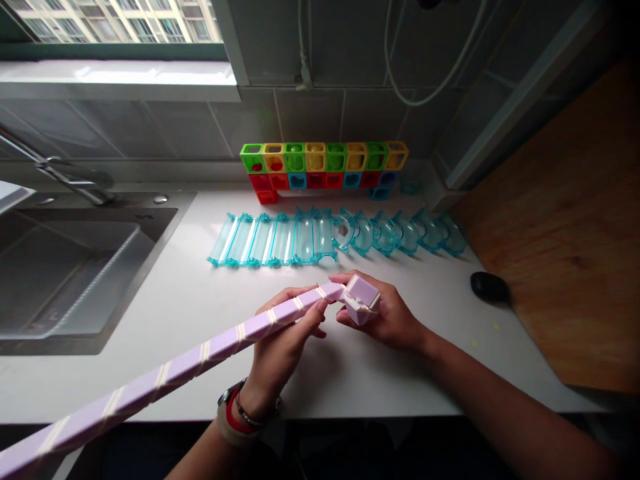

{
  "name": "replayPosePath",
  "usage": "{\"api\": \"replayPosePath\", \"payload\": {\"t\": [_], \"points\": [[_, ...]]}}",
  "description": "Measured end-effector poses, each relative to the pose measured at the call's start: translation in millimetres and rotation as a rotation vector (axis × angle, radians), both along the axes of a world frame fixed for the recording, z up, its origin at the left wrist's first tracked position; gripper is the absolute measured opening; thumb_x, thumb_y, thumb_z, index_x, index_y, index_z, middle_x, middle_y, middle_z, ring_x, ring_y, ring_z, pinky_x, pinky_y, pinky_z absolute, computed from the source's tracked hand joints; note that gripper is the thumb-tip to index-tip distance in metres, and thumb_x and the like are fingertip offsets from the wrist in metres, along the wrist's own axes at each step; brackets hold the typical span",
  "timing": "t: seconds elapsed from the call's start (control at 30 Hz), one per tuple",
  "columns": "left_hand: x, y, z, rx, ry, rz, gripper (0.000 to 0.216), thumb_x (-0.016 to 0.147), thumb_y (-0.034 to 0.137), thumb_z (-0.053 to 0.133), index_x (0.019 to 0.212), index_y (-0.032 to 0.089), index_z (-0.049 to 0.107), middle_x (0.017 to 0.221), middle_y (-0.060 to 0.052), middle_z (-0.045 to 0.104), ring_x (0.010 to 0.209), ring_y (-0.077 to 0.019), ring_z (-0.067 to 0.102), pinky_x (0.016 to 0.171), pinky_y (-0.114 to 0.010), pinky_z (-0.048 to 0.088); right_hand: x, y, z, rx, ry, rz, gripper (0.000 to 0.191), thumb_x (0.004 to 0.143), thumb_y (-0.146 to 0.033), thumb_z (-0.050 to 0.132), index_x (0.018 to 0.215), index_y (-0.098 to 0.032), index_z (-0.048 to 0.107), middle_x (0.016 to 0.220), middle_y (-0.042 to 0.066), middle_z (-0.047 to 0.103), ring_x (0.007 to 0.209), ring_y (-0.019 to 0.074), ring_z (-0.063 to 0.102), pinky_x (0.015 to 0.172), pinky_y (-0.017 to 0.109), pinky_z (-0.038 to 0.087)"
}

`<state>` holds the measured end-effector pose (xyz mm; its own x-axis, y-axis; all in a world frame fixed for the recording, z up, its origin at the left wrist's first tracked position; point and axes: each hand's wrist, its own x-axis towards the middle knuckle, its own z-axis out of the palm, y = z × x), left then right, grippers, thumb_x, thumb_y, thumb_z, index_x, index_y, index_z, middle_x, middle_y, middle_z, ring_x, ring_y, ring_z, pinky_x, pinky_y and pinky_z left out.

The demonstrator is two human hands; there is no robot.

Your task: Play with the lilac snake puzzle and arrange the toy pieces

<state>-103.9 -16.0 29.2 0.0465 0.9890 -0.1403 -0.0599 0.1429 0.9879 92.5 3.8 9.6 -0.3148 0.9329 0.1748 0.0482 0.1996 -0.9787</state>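
Note:
A long lilac bar (246, 334), wound at intervals with cream-coloured bands, slants from the lower left edge up to the middle of the counter. A lilac block (362, 293), also crossed by a cream band, sits at its upper end; how the two are joined I cannot tell. My left hand (285, 343) is closed around the bar just short of that end, thumb on top. Around the block's far and right sides wraps my right hand (390, 313). Beyond my hands lies a row of clear teal plastic track pieces (285, 239), flat pieces left, curved ones right (407, 233).
Colourful hollow cubes (316, 160) stand stacked along the tiled wall. A black computer mouse (489, 287) lies at the right by a wooden board (575, 247). To the left is a sink (107, 340) with a tap (75, 180). A white cable (415, 103) hangs above.

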Motion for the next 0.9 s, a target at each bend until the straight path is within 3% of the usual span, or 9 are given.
{"api": "replayPosePath", "payload": {"t": [0.17,0.27,0.37,0.47,0.53,0.6,0.73,0.9], "points": [[-2.0,-1.6,-4.1,0.053,0.049,0.004,0.03,0.085,0.035,0.081,0.106,0.015,0.074,0.089,-0.007,0.076,0.079,-0.0206,0.073,0.065,-0.031,0.065,6.4,5.2,2.4,0.197,-0.129,0.025,0.041,0.09,-0.031,0.073,0.128,-0.018,0.067,0.114,0.01,0.072,0.097,0.0227,0.069,0.087,0.035,0.055],[2.8,-6.6,-10.7,0.216,0.198,0.078,0.027,0.082,0.027,0.083,0.105,0.016,0.076,0.092,-0.007,0.078,0.079,-0.0186,0.073,0.069,-0.026,0.062,4.0,2.8,1.6,0.254,-0.176,-0.056,0.026,0.09,-0.036,0.073,0.109,-0.018,0.072,0.099,0.007,0.072,0.086,0.0206,0.068,0.077,0.031,0.054],[6.3,-10.0,-16.6,0.426,0.27,0.129,0.027,0.079,0.021,0.084,0.104,0.017,0.075,0.093,-0.006,0.077,0.077,-0.0165,0.073,0.061,-0.02,0.058,-1.0,-2.9,1.8,0.301,-0.199,-0.126,0.022,0.089,-0.04,0.075,0.09,-0.019,0.067,0.087,0.004,0.067,0.077,0.0182,0.065,0.067,0.028,0.051],[5.9,-10.1,-18.3,0.669,0.279,0.024,0.028,0.083,0.017,0.079,0.111,0.017,0.075,0.102,-0.01,0.077,0.087,-0.02,0.075,0.069,-0.024,0.061,-4.7,-8.3,1.3,0.309,-0.227,-0.222,0.029,0.085,-0.041,0.079,0.083,-0.02,0.06,0.077,0.0,0.06,0.066,0.0147,0.058,0.059,0.027,0.045],[4.9,-9.6,-16.8,0.743,0.295,-0.027,0.028,0.084,0.016,0.078,0.111,0.017,0.075,0.103,-0.011,0.078,0.09,-0.0212,0.075,0.077,-0.027,0.062,-5.5,-9.8,0.4,0.243,-0.201,-0.245,0.035,0.081,-0.042,0.083,0.079,-0.021,0.056,0.069,-0.004,0.055,0.058,0.0119,0.05,0.054,0.025,0.04],[4.0,-9.3,-14.0,0.645,0.311,-0.044,0.025,0.083,0.018,0.079,0.108,0.017,0.076,0.098,-0.01,0.079,0.082,-0.0191,0.075,0.073,-0.025,0.062,-5.0,-9.2,-0.3,0.133,-0.127,-0.178,0.04,0.076,-0.043,0.088,0.081,-0.021,0.055,0.068,-0.005,0.055,0.057,0.0106,0.048,0.052,0.024,0.039],[0.1,-7.9,-8.8,0.262,0.234,-0.072,0.02,0.084,0.028,0.081,0.1,0.017,0.078,0.089,-0.007,0.078,0.074,-0.0175,0.073,0.07,-0.025,0.062,-2.7,-4.8,1.1,-0.074,0.041,0.036,0.04,0.076,-0.044,0.088,0.098,-0.02,0.065,0.083,0.0,0.065,0.068,0.0136,0.059,0.058,0.024,0.048],[-4.6,-4.1,-9.7,-0.037,-0.157,-0.168,0.041,0.101,0.048,0.053,0.101,0.015,0.076,0.093,-0.011,0.075,0.081,-0.0243,0.073,0.064,-0.036,0.066,-0.8,-1.4,3.9,-0.178,0.142,0.039,0.027,0.088,-0.043,0.078,0.082,-0.017,0.068,0.076,0.001,0.063,0.06,0.0112,0.057,0.055,0.024,0.05]]}}
